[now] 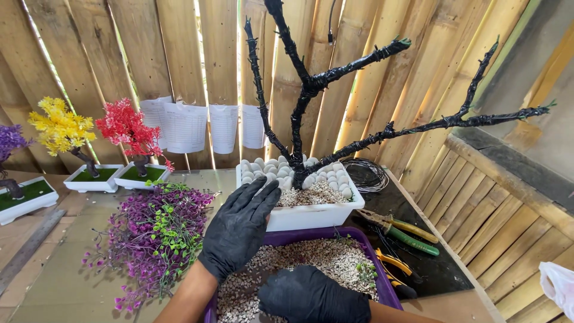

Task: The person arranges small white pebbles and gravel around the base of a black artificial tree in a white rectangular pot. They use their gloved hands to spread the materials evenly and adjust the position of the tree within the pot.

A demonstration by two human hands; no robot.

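Two black-gloved hands worked: left hand (240, 227), fingers spread flat, steadied the white planter (311, 215); right hand (314, 294), fingers curled, scooped gravel (299, 258) below them.

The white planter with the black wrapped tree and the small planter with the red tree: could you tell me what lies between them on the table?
In the head view, the stretch of table between the white planter and the red tree's planter is bare near the wall; the purple and green artificial foliage lies just in front.

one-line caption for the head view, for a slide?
Gloved left hand on white planter holding bare black tree; right hand in purple gravel tray.
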